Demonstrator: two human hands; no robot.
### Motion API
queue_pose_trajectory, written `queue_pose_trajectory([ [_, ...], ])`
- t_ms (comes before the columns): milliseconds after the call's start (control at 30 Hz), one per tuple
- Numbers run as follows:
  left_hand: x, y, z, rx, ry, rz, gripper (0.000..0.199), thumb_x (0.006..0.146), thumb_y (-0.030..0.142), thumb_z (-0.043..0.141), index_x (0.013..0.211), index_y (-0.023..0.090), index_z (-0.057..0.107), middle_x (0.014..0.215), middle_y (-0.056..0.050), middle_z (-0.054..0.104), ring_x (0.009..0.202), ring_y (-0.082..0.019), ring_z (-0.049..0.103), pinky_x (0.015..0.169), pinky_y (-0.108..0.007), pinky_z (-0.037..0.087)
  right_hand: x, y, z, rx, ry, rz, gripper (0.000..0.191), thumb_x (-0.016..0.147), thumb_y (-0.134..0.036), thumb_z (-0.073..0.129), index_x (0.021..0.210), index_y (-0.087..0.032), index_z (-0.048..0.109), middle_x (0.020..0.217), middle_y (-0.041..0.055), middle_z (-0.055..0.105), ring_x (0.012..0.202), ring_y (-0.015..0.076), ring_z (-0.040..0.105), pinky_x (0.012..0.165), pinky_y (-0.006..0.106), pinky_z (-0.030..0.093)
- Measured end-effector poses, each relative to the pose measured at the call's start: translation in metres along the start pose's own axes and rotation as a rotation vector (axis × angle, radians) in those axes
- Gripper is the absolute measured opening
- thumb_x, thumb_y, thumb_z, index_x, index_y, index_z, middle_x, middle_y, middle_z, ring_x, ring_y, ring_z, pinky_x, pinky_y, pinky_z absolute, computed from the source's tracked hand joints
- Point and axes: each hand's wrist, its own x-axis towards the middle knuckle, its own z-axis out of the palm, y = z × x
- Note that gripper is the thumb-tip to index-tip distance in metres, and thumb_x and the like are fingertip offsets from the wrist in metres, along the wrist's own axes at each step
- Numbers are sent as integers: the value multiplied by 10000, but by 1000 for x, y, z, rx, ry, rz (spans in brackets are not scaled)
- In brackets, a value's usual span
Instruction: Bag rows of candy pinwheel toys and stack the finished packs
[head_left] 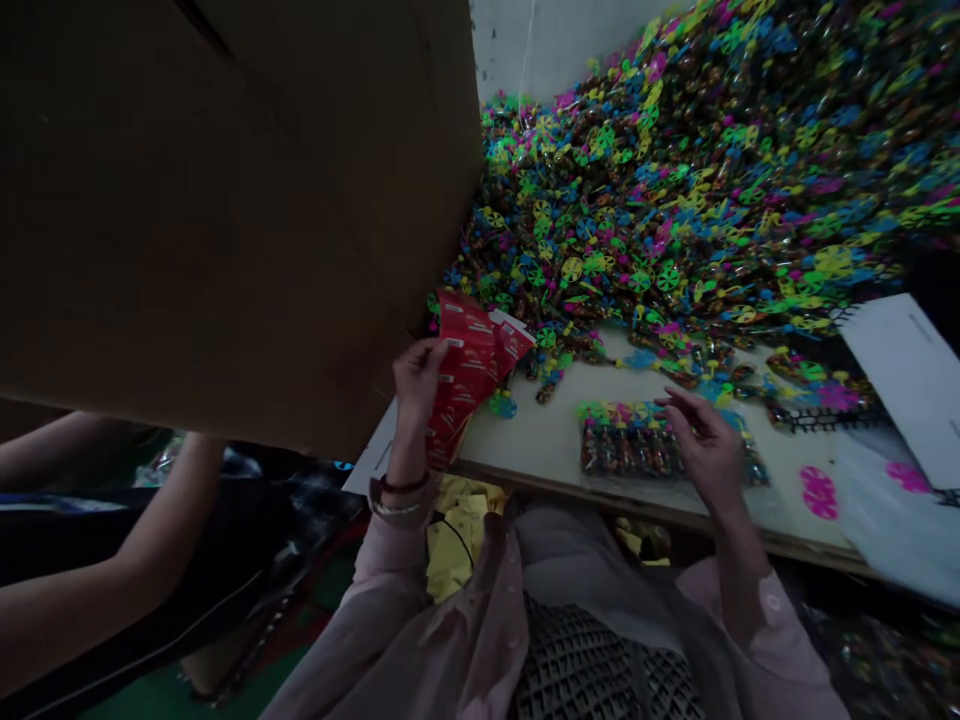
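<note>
My left hand (418, 378) pinches the edge of red printed sheets (469, 360) with small white labels on them, beside the big cardboard box. The sheets hang over the table's front edge. Over a clear bag (626, 450) hovers my right hand (705, 450), its fingers loosely apart and holding nothing I can see. Inside that bag stands a row of small tubes with dark, multicoloured contents and bright tops. Whether my right hand touches the bag, I cannot tell.
A large pile of tubes with pinwheel tops (637, 220) covers the back of the table (547, 435). A cardboard box (247, 220) blocks the left. White card (907, 380) and plastic bags (892, 500) lie right. Another person's arm (165, 530) is at left.
</note>
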Motion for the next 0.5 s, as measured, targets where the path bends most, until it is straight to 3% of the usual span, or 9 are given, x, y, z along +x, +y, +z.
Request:
queue_pose_trajectory([
  [100,-68,43,28,-153,-211,-17,227,788,385,647,783,162,691,730,-3,690,657,-126,605,636,-217,472,-26,-32,16,470,-123,238,581,827,-533,587,1330,-270,467,1218,85,636,997,215,659,871,393,526],
  [167,-127,60,52,-223,-460,-27,250,830,382,607,749,162,695,736,-20,698,689,-135,618,672,-228,485,-44,-49,19,647,-201,391,577,805,-555,603,1291,-261,497,1206,73,645,998,217,659,857,378,536],
  [233,-182,68,71,-290,-750,-37,265,861,382,575,803,161,710,744,-39,705,688,-144,624,683,-246,491,-61,-55,9,677,-98,496,467,791,-504,643,1177,-256,558,1079,40,697,886,204,681,785,350,557],
  [300,-220,70,81,-352,-1015,-69,248,860,379,590,917,170,710,881,-66,721,817,-170,644,786,-279,493,-78,-52,-15,583,87,512,335,786,-438,669,1049,-251,580,915,5,719,736,175,676,677,305,559],
  [400,-240,74,93,-482,-1251,-215,432,765,431,704,1118,189,647,1080,-95,683,968,-203,625,872,-314,478,-105,-40,-61,318,220,463,247,793,-414,665,926,-226,575,790,2,698,645,153,640,591,259,525],
  [500,-239,84,112,-626,-1221,-437,550,705,506,734,1130,176,619,1031,-92,678,895,-183,627,813,-297,495,-131,-33,-85,150,269,453,246,813,-426,638,913,-209,579,817,28,689,692,161,634,621,265,519],
])
